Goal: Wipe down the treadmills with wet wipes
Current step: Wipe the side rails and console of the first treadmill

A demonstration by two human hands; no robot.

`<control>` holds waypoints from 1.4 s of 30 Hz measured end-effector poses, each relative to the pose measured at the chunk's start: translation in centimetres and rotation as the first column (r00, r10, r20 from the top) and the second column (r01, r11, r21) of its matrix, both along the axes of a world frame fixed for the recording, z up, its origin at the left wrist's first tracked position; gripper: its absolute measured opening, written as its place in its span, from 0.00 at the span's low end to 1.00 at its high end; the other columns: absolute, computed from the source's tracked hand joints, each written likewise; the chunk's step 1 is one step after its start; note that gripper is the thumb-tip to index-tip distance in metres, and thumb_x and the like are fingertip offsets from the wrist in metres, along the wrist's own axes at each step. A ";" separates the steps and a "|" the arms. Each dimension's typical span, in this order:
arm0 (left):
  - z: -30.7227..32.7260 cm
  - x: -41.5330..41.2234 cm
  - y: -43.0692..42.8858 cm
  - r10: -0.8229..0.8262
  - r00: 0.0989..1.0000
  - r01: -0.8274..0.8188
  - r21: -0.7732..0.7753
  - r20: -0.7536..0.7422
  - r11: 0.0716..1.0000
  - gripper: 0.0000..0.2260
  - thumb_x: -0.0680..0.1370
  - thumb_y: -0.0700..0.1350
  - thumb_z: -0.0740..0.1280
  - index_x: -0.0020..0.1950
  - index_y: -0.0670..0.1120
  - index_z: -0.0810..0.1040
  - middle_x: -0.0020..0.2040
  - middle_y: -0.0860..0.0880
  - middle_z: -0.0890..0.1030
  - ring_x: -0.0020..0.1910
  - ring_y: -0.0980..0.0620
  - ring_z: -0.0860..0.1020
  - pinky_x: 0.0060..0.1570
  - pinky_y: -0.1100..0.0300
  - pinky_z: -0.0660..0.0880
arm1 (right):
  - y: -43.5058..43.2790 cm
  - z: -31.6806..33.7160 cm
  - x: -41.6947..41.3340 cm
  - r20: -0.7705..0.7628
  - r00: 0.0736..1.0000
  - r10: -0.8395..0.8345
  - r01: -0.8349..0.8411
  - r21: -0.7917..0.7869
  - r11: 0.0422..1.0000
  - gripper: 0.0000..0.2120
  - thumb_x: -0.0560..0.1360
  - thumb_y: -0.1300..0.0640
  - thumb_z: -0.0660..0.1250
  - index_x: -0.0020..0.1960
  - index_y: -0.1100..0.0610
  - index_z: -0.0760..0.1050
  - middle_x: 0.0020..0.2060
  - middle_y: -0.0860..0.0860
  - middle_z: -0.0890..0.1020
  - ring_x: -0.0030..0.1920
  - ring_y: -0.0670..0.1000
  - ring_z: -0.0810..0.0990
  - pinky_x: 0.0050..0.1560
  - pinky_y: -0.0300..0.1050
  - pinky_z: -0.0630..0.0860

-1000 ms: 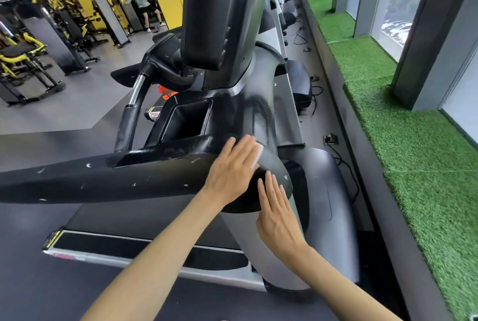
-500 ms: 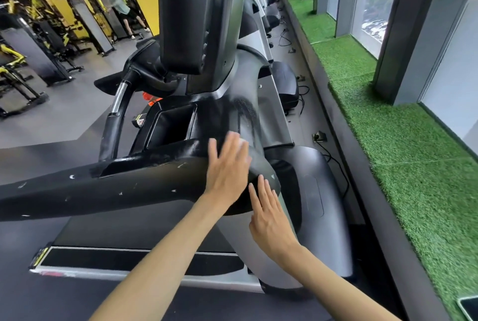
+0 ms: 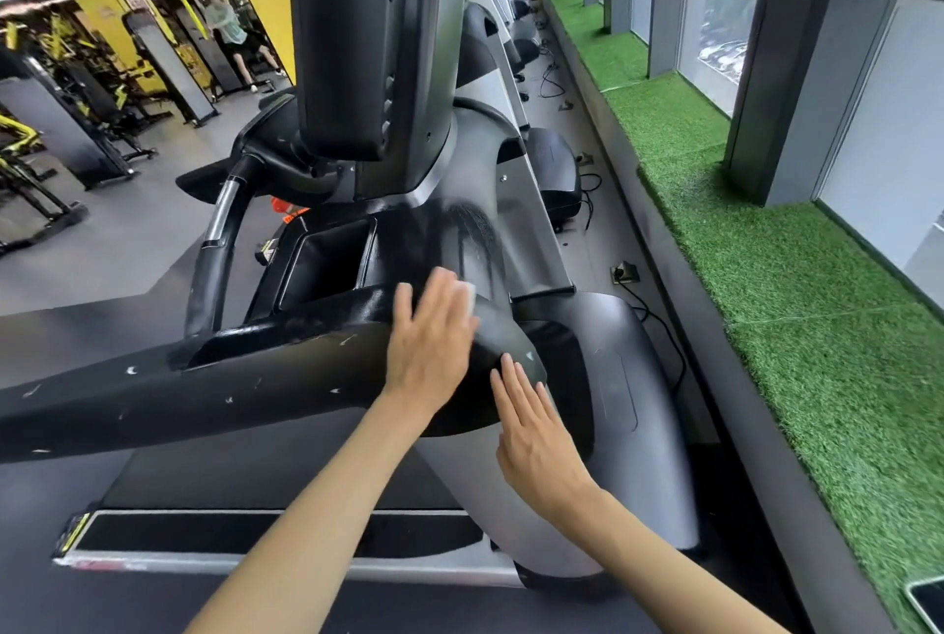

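A black treadmill (image 3: 286,378) fills the middle of the view, its scuffed handrail running left and its console screen (image 3: 352,36) rising above. My left hand (image 3: 429,342) lies flat with straight fingers on the rail's rounded end, pressing a white wet wipe (image 3: 469,297) whose edge shows past the fingertips. My right hand (image 3: 531,434) rests with straight fingers against the grey side of the upright just below the rail's end. Wet streaks mark the black cover (image 3: 475,235) above the left hand.
More treadmills (image 3: 511,46) line up behind this one. A strip of green artificial turf (image 3: 797,286) runs along the windows on the right, with cables and a floor socket (image 3: 624,272) beside it. Yellow gym machines (image 3: 61,112) and a person (image 3: 230,31) stand far left.
My left hand has slid a little up and to the right along the rail's end, and the wipe's white edge now shows beyond its fingers. The right hand stays in place.
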State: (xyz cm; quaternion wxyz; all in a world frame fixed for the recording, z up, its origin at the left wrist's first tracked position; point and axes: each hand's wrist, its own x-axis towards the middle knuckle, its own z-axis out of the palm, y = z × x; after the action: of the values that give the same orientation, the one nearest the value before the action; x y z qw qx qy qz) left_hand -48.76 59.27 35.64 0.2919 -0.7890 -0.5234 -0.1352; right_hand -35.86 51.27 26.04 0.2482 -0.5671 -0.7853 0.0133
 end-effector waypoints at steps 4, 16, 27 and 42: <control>-0.7 0.6 -0.5 0.102 0.982 -0.109 0.036 0.159 0.993 0.16 0.82 0.48 0.57 0.68 0.45 0.70 0.69 0.46 0.71 0.74 0.48 0.63 0.71 0.41 0.49 | -0.2 -0.6 -0.3 -0.005 1.000 -0.021 0.021 -0.005 1.000 0.41 0.61 0.65 0.71 0.73 0.66 0.62 0.72 0.65 0.65 0.72 0.62 0.66 0.68 0.54 0.65; -3.0 0.0 -0.9 -0.178 0.961 0.164 -0.083 -0.210 0.983 0.18 0.81 0.44 0.59 0.70 0.41 0.70 0.71 0.38 0.69 0.73 0.41 0.64 0.70 0.42 0.54 | -0.6 -1.6 -1.0 -0.075 0.996 -0.044 0.036 -0.096 0.995 0.40 0.60 0.67 0.71 0.72 0.67 0.63 0.72 0.67 0.63 0.72 0.64 0.63 0.67 0.56 0.69; -2.6 0.9 -1.0 -0.267 0.911 0.246 -0.106 -0.315 0.964 0.20 0.83 0.47 0.51 0.71 0.43 0.70 0.72 0.44 0.70 0.73 0.49 0.66 0.66 0.46 0.58 | -1.3 -2.1 -0.6 -0.088 0.993 -0.073 0.064 -0.099 0.993 0.36 0.63 0.66 0.63 0.72 0.67 0.64 0.72 0.65 0.65 0.73 0.60 0.62 0.69 0.53 0.62; -3.2 3.4 -0.4 -0.111 0.981 0.103 -0.056 -0.160 0.993 0.18 0.83 0.47 0.54 0.70 0.41 0.69 0.70 0.43 0.71 0.73 0.47 0.65 0.69 0.43 0.54 | -1.8 -2.2 -0.6 -0.172 0.983 -0.065 0.034 -0.176 0.984 0.40 0.67 0.65 0.66 0.77 0.64 0.56 0.72 0.74 0.53 0.75 0.67 0.56 0.73 0.52 0.49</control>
State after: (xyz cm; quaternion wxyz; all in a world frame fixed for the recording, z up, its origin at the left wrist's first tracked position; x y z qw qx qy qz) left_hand -45.37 58.90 32.45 0.3071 -0.8312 -0.4577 -0.0733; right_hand -36.44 49.49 23.87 0.2671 -0.6025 -0.7415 0.1254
